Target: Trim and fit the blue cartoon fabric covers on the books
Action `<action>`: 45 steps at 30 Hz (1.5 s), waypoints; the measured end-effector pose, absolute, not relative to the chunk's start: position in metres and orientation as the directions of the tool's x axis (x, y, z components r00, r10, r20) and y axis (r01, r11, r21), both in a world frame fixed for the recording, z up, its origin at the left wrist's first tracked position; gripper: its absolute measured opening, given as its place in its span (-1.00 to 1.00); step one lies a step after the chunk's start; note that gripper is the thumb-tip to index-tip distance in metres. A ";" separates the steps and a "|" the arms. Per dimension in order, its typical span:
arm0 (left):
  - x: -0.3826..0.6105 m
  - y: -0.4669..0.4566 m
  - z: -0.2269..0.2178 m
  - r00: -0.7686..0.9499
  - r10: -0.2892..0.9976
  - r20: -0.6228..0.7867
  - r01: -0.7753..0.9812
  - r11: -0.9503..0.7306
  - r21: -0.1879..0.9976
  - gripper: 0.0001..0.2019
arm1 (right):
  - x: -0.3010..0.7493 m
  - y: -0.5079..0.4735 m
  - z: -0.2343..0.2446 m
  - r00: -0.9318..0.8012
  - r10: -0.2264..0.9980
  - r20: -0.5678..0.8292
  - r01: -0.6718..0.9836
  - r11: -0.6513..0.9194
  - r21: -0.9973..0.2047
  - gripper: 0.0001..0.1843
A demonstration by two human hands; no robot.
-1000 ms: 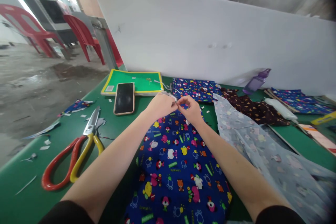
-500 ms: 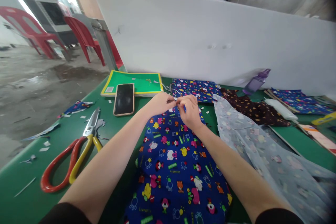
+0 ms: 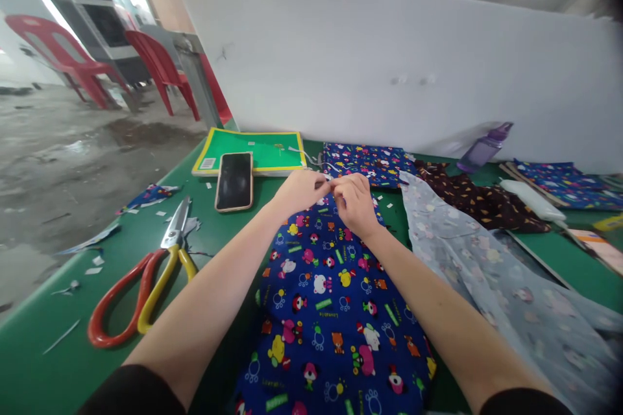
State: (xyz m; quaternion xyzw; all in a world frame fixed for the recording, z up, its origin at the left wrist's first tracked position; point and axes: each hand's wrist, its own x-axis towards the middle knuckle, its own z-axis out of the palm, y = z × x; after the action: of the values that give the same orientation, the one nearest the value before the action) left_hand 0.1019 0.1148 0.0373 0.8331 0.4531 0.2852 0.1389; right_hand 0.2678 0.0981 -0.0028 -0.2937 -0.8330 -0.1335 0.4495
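Note:
A dark blue fabric piece (image 3: 335, 318) printed with cartoon animals lies lengthwise in front of me on the green table. At its far end my left hand (image 3: 305, 189) pinches the edge between thumb and fingers. My right hand (image 3: 355, 202) is closed on the same edge, fingers curled, its tips almost touching the left ones. What exactly lies between the fingertips is too small to make out. Just past the hands, a folded blue printed fabric (image 3: 370, 162) has a pale strip or cord beside it.
Left of my arm are scissors (image 3: 165, 266) with red and yellow handles, a phone (image 3: 234, 181), a green book (image 3: 257, 142) and scraps. On the right lie light grey fabric (image 3: 467, 253), brown fabric (image 3: 481, 198) and a purple bottle (image 3: 484, 149). A white board (image 3: 365, 58) stands behind.
The view has shifted slightly, so everything sits a little further right. Both hands stay together at the far edge of the blue fabric, with only small finger movement.

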 end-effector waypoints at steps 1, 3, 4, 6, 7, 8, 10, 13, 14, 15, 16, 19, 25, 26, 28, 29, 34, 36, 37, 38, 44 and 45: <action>0.099 0.117 0.038 0.413 0.849 0.330 0.667 -0.528 0.525 -0.73 | 0.268 0.098 -0.003 -0.421 0.377 0.825 0.606 0.793 -0.053 -0.81; 0.087 0.122 0.039 0.367 0.881 0.300 0.661 -0.473 0.582 -0.74 | 0.270 0.098 -0.005 -0.389 0.410 0.825 0.607 0.788 -0.105 -0.81; 0.078 0.125 0.040 0.324 0.898 0.297 0.669 -0.440 0.599 -0.72 | 0.272 0.099 -0.006 -0.358 0.432 0.828 0.608 0.781 -0.145 -0.82; 0.060 0.132 0.041 0.218 0.927 0.306 0.685 -0.368 0.629 -0.69 | 0.274 0.101 -0.009 -0.269 0.481 0.834 0.610 0.755 -0.239 -0.84; 0.051 0.135 0.041 0.159 0.934 0.319 0.685 -0.337 0.646 -0.69 | 0.274 0.102 -0.010 -0.222 0.504 0.835 0.611 0.739 -0.284 -0.85; 0.044 0.137 0.040 0.096 0.934 0.344 0.664 -0.318 0.677 -0.69 | 0.275 0.104 -0.011 -0.182 0.525 0.831 0.611 0.723 -0.322 -0.87; 0.035 0.142 0.038 0.066 0.920 0.387 0.657 -0.332 0.676 -0.67 | 0.274 0.105 -0.012 -0.130 0.565 0.815 0.608 0.694 -0.385 -0.91; 0.036 0.145 0.029 0.136 0.877 0.461 0.762 -0.390 0.517 -0.66 | 0.271 0.106 -0.014 -0.110 0.605 0.789 0.592 0.677 -0.437 -0.92; 0.039 0.146 0.026 0.163 0.857 0.489 0.804 -0.403 0.437 -0.67 | 0.271 0.106 -0.014 -0.110 0.610 0.785 0.589 0.676 -0.443 -0.90; 0.041 0.147 0.022 0.185 0.837 0.515 0.837 -0.409 0.365 -0.68 | 0.271 0.106 -0.015 -0.112 0.612 0.783 0.589 0.675 -0.444 -0.89; 0.043 0.147 0.017 0.200 0.823 0.532 0.859 -0.408 0.308 -0.69 | 0.271 0.105 -0.015 -0.114 0.613 0.781 0.591 0.674 -0.443 -0.88; 0.046 0.145 0.006 0.195 0.820 0.539 0.901 -0.366 0.232 -0.69 | 0.271 0.105 -0.015 -0.126 0.614 0.779 0.597 0.675 -0.435 -0.85; 0.044 0.142 -0.008 0.161 0.834 0.528 0.931 -0.306 0.200 -0.65 | 0.269 0.103 -0.014 -0.208 0.595 0.776 0.596 0.706 -0.382 -0.82; 0.045 0.143 -0.009 0.151 0.840 0.522 0.930 -0.300 0.212 -0.61 | 0.269 0.103 -0.014 -0.220 0.596 0.772 0.600 0.707 -0.375 -0.81; 0.049 0.145 -0.009 0.144 0.862 0.486 0.920 -0.297 0.255 -0.56 | 0.268 0.103 -0.015 -0.245 0.601 0.760 0.610 0.706 -0.361 -0.80; 0.052 0.145 -0.009 0.146 0.874 0.463 0.912 -0.300 0.279 -0.57 | 0.268 0.103 -0.015 -0.258 0.603 0.755 0.616 0.705 -0.352 -0.80; 0.062 0.145 -0.009 0.213 0.905 0.369 0.886 -0.338 0.318 -0.65 | 0.268 0.103 -0.016 -0.306 0.589 0.748 0.647 0.705 -0.290 -0.78; 0.063 0.145 -0.011 0.244 0.912 0.329 0.879 -0.351 0.322 -0.67 | 0.268 0.102 -0.017 -0.308 0.591 0.745 0.655 0.700 -0.285 -0.77; 0.063 0.145 -0.012 0.254 0.916 0.311 0.876 -0.354 0.326 -0.66 | 0.269 0.102 -0.017 -0.307 0.595 0.743 0.657 0.697 -0.286 -0.77; 0.063 0.145 -0.013 0.259 0.919 0.296 0.874 -0.353 0.333 -0.64 | 0.269 0.103 -0.017 -0.308 0.599 0.739 0.658 0.695 -0.288 -0.76; 0.064 0.149 -0.010 0.251 0.933 0.259 0.848 -0.341 0.407 -0.69 | 0.269 0.106 -0.018 -0.312 0.608 0.730 0.678 0.681 -0.278 -0.75; 0.064 0.150 -0.008 0.254 0.933 0.256 0.840 -0.344 0.420 -0.70 | 0.269 0.106 -0.019 -0.310 0.609 0.730 0.683 0.677 -0.275 -0.75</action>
State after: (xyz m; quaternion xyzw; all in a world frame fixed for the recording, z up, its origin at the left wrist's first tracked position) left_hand 0.0641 0.1496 -0.0083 0.7855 0.5643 0.2342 0.0990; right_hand 0.2695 0.1059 -0.0186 -0.3997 -0.8082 -0.0426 0.4305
